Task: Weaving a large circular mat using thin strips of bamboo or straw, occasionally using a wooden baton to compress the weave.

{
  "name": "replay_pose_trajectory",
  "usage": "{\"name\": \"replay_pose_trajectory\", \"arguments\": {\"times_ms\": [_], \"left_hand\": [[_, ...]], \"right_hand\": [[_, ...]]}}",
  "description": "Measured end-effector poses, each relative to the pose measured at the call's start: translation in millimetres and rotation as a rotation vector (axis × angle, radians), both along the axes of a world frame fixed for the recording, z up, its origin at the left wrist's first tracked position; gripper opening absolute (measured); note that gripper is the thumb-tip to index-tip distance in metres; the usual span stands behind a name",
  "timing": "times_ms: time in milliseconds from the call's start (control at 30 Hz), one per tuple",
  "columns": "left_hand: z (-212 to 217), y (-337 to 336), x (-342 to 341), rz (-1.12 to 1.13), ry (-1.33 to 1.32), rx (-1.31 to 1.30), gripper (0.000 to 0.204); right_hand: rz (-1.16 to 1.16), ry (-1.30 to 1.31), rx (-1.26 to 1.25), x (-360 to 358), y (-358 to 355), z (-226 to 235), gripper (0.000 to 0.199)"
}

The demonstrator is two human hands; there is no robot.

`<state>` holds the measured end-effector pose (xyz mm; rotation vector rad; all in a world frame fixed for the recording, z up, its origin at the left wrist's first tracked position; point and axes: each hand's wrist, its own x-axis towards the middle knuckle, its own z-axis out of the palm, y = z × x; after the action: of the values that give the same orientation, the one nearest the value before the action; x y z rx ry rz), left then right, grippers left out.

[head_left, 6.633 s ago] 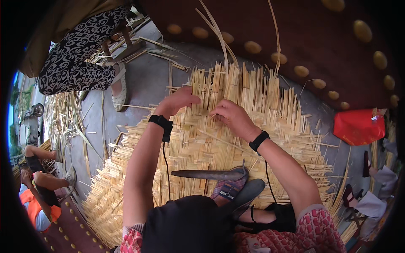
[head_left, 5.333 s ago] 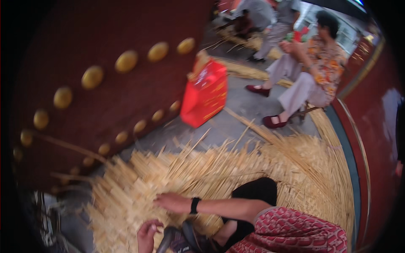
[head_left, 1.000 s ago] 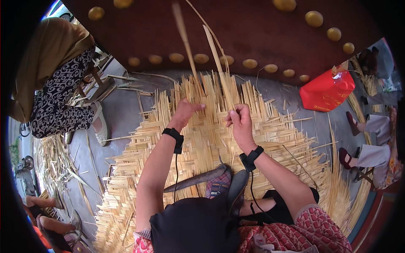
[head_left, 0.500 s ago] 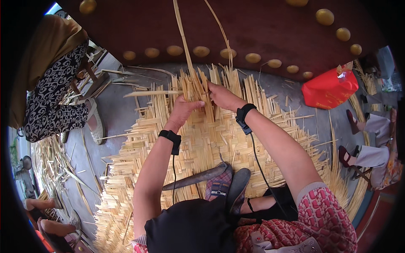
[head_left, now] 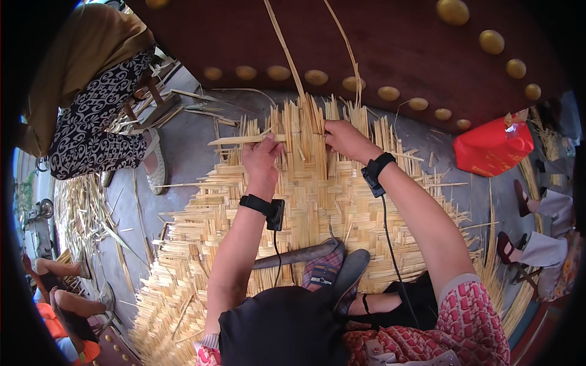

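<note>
Under both hands spreads a large mat (head_left: pixel 299 213) woven from flattened straw-coloured reed strips, its ends bristling along the far edge. My left hand (head_left: pixel 262 161) pinches a short reed strip (head_left: pixel 235 140) lying crosswise near that edge. To its right, my right hand (head_left: pixel 349 139) has curled fingers against upright reed strips (head_left: pixel 314 122) at the far edge; its fingertips are partly hidden. A long reed strip (head_left: pixel 285 49) rises from between the hands over the dark red surface. A curved dark tool (head_left: pixel 293 255) rests on the mat by my shoe (head_left: pixel 320 268).
A dark red panel (head_left: pixel 390 55) with gold studs stands beyond the mat. A red bag (head_left: pixel 493 145) is at the right. A seated person's patterned trousers (head_left: pixel 97 116) are at the left, near loose reeds (head_left: pixel 85 219). Other people's legs (head_left: pixel 543 219) show at the right.
My left hand has moved off the upright strips onto the crosswise strip. My right hand stays at the upright strips. The whole view has shifted slightly.
</note>
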<state>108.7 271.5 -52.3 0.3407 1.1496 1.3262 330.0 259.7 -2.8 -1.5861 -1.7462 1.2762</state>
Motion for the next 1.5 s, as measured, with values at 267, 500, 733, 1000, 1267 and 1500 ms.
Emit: {"name": "replay_pose_trajectory", "arguments": {"times_ms": [267, 500, 733, 1000, 1267, 1500], "left_hand": [[-17.1, -36.9, -1.7, -0.103, 0.461, 0.192, 0.016], [-33.2, -34.4, -58.4, -0.11, 0.251, 0.082, 0.025], [6.6, 7.3, -72.1, -0.382, 0.02, 0.128, 0.021], [0.5, 11.8, -93.6, -0.312, 0.174, 0.135, 0.016], [7.5, 12.8, -85.8, -0.547, 0.272, 0.193, 0.019], [18.7, 33.8, -80.2, -1.018, 0.776, 0.141, 0.021]], "right_hand": [[0.018, -0.417, 0.262, -11.9, -34.3, 21.6, 0.018], [0.1, -0.65, 0.354, -17.4, -45.6, -15.6, 0.02], [0.057, 0.071, 0.053, -105.1, 23.4, -38.4, 0.028], [0.04, 0.605, -0.614, -93.1, 43.4, -52.7, 0.032], [-0.087, 0.505, -0.26, -102.1, 24.3, -60.0, 0.028], [-0.123, 0.24, 0.081, -88.0, -3.2, -58.1, 0.029]]}}
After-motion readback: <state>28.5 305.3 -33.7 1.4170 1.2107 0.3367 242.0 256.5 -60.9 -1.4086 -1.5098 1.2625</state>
